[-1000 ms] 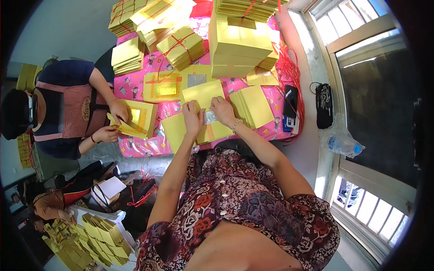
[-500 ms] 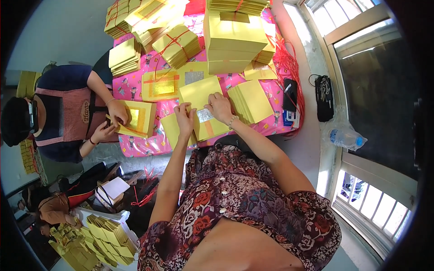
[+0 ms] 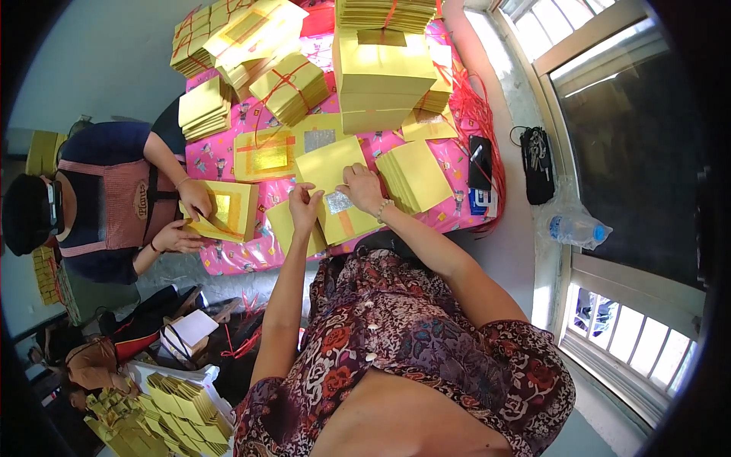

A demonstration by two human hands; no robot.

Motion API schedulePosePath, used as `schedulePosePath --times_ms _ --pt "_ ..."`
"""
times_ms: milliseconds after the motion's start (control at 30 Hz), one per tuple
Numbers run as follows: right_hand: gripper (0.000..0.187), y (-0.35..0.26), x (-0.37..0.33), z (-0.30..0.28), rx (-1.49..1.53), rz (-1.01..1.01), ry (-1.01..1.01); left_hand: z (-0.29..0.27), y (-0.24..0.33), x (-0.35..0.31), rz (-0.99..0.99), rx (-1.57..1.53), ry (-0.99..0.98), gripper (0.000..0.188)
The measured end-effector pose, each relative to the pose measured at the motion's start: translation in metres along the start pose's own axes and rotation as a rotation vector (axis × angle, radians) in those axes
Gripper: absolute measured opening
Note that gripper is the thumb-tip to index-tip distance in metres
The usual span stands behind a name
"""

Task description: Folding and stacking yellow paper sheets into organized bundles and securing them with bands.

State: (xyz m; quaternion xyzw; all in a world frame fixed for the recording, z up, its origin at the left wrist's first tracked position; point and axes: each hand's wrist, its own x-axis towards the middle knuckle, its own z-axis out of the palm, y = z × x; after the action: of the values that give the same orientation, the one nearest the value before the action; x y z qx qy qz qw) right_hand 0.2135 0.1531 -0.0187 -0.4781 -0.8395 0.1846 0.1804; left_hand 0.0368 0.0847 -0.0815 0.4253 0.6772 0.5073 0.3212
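A sheet of yellow joss paper (image 3: 329,161) with a silver foil patch and an orange strip lies in front of me, its upper part folded over. My right hand (image 3: 361,189) rests on this sheet beside the silver patch, fingers bent and thumb at the flap's edge. At the sheet's left edge is my left hand (image 3: 304,206), its fingers curled and thumb a little apart. Part of another yellow sheet (image 3: 281,221) shows under my left wrist. Just right of my right hand sits a fanned stack of folded yellow paper (image 3: 415,177).
Tall yellow paper stacks (image 3: 384,72) and red-tied bundles (image 3: 289,87) cover the far side of the pink patterned table (image 3: 215,263). To my left a co-worker's hands (image 3: 190,206) handle gold-foil paper. A phone (image 3: 480,161) and red plastic strings (image 3: 487,107) lie right. A bottle (image 3: 576,230) is by the window.
My left hand's fingers have drawn slightly away from the sheet's left edge. My right hand stays on the paper. The co-worker has shifted the hands and lifted a paper edge.
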Motion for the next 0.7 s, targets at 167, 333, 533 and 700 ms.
schedulePosePath --times_ms 167,333,533,700 --pt "0.033 0.008 0.005 -0.004 0.005 -0.010 -0.050 0.003 0.033 0.003 0.171 0.329 0.030 0.027" --pt "0.032 0.005 -0.001 0.003 -0.031 -0.043 -0.011 0.007 0.046 -0.016 0.346 0.423 0.050 0.021" --pt "0.032 0.002 0.000 -0.001 -0.031 -0.030 -0.057 0.010 0.052 -0.012 0.289 0.510 -0.112 0.022" --pt "0.025 0.003 -0.001 -0.024 0.176 -0.027 -0.125 0.004 0.076 0.000 0.186 0.700 -0.221 0.028"
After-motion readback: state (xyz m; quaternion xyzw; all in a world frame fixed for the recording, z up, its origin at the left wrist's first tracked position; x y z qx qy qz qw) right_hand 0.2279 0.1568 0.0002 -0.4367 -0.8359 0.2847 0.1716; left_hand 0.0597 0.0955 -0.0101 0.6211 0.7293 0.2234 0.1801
